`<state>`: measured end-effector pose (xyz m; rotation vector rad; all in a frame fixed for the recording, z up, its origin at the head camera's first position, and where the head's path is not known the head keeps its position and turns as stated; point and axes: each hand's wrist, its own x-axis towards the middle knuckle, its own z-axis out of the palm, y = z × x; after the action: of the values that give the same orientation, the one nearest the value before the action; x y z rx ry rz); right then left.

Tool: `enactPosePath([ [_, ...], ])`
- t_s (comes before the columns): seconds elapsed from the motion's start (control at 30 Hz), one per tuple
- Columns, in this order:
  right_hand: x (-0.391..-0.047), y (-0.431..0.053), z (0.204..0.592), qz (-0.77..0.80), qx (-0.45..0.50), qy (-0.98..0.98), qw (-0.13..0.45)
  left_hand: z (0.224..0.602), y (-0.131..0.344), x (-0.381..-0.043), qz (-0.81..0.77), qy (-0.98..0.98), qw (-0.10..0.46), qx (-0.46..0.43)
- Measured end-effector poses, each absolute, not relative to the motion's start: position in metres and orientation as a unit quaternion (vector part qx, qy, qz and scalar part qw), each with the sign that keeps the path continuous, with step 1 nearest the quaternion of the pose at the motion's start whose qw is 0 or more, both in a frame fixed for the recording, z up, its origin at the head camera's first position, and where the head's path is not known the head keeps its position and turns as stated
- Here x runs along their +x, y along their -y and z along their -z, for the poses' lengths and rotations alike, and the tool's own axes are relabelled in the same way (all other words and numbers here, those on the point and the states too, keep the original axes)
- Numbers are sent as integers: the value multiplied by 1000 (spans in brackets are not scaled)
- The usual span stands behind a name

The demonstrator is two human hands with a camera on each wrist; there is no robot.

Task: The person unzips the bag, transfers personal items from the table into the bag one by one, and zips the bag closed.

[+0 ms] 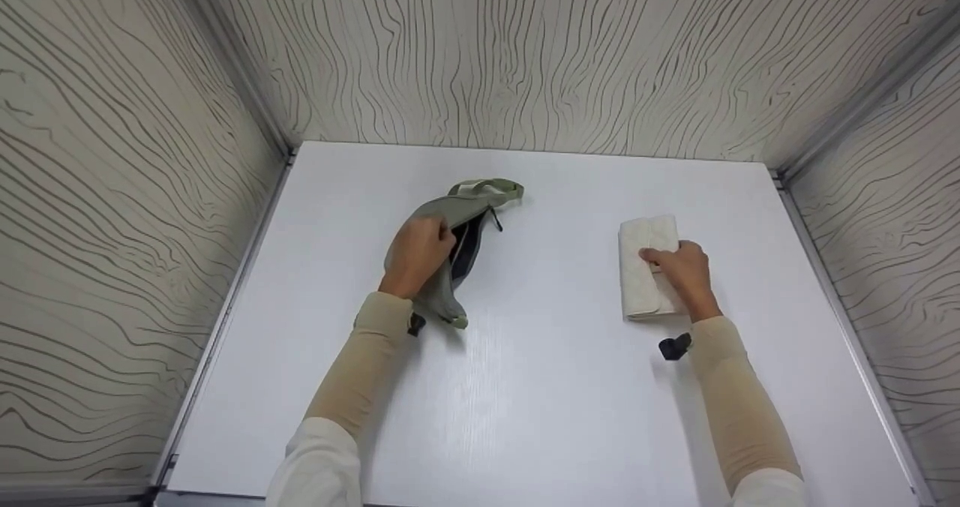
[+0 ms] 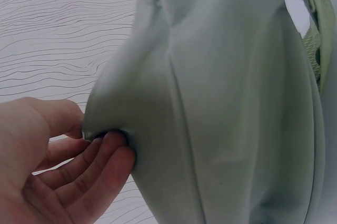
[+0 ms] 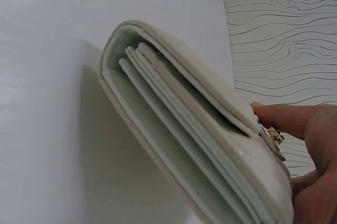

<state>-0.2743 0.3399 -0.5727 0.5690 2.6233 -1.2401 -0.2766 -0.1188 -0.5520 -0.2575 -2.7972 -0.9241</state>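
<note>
A grey-green waist bag (image 1: 437,289) lies left of centre on the table in the head view, its zipped mouth gaping to a dark lining. My left hand (image 1: 420,253) pinches the edge of that mouth; in the left wrist view the thumb and fingers of the left hand (image 2: 79,166) grip the bag's fabric (image 2: 221,87). Over on the right, my right hand (image 1: 682,271) holds a cream wallet (image 1: 637,282) by its right side. The right wrist view shows the wallet (image 3: 210,129) edge-on, with several inner compartments and a gold clasp (image 3: 275,135) near the fingers.
Both things are at a white table (image 1: 525,402) walled in by wood-grain patterned panels (image 1: 510,57). The bag's green strap (image 1: 502,187) loops toward the back. Small black camera mounts (image 1: 675,347) sit at the wrists.
</note>
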Motion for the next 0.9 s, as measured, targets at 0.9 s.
enactPosePath([
  [0.9, -275, -330, 560, 437, 196, -873, 91, 551, 119, -277, 308, 944, 83, -90],
])
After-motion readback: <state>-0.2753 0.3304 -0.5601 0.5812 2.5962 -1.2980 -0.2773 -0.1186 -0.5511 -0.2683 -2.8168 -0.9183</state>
